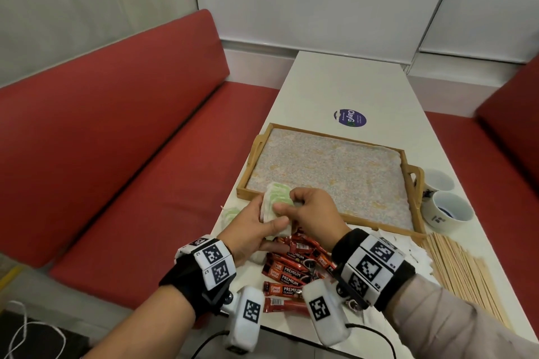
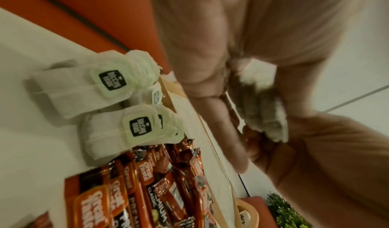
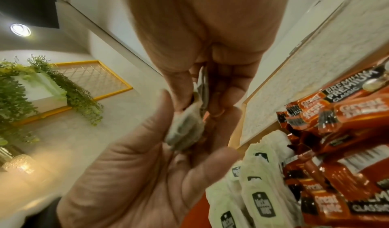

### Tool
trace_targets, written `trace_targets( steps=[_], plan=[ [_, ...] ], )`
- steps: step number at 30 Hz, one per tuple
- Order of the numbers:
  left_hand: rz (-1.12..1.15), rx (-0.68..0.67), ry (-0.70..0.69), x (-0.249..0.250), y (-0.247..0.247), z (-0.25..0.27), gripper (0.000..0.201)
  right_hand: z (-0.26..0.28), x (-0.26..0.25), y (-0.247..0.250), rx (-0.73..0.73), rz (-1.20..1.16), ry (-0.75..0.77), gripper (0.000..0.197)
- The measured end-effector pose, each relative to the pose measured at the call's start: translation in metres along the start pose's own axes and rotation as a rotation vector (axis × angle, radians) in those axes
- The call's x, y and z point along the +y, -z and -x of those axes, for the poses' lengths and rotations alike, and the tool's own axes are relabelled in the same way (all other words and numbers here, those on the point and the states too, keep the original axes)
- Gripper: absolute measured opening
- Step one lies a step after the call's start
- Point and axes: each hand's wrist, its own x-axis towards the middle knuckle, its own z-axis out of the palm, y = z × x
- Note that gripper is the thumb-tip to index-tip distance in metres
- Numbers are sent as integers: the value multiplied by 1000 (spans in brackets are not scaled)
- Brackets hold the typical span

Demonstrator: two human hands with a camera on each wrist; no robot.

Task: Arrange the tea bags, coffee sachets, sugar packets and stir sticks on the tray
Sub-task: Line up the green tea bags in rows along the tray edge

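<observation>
Both hands gripped one stack of tea bags at the tray's 7 o'clock corner.
Left hand and right hand both pinched it; loose bags could fan out and slip.

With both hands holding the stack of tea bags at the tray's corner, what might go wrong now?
The tea bags, held as a loose stack by the left hand and right hand, may slip and scatter. More tea bags lie at the table edge and might be knocked off.
</observation>
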Motion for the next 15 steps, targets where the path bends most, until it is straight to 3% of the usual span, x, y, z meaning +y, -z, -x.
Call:
trace_targets(
  steps=[5,7,9,15],
  plan=[
    [24,96,-35,0,-9,-2,23,1,2,7,-4,92,38,29],
    [53,124,-42,-1,-8,-4,22,0,1,9,8,70,26,32],
    [96,151,-56,1,-6,-6,23,-1,0,11,21,31,17,20],
    [116,194,-74,24,1,-21,14,-16,-9,11,145,27,85,15]
  ],
)
